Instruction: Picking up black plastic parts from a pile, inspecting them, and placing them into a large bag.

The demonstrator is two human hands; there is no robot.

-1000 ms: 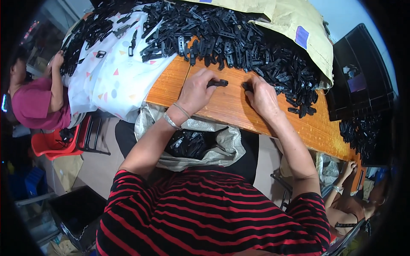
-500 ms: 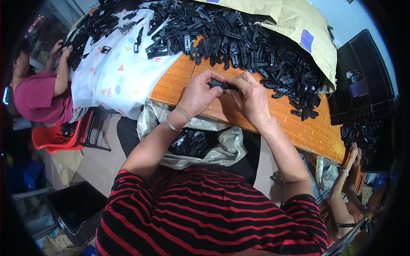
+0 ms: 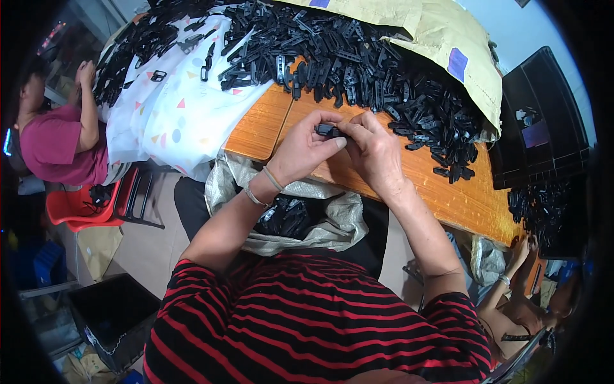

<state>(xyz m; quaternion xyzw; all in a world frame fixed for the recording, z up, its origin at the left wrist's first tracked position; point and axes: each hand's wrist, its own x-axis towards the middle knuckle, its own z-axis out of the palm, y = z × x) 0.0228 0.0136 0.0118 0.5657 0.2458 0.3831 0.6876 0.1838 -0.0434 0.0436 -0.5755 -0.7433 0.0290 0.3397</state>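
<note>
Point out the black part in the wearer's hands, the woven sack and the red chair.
Black part (image 3: 327,130): head view, exposed middle.
Woven sack (image 3: 346,214): head view, right side of its rim.
Red chair (image 3: 71,206): head view, its seat.

This looks like a workshop or small factory room. Black parts (image 3: 345,61) lie heaped along a worn wooden table (image 3: 256,133) beside a big paper sack (image 3: 476,89), and more lie in a woven sack (image 3: 342,238) below its edge. Two co-workers, one on the left (image 3: 61,147) and one on the right (image 3: 508,313), have their hands near further heaps. A black crate (image 3: 131,345) stands on the floor (image 3: 150,249).
</note>
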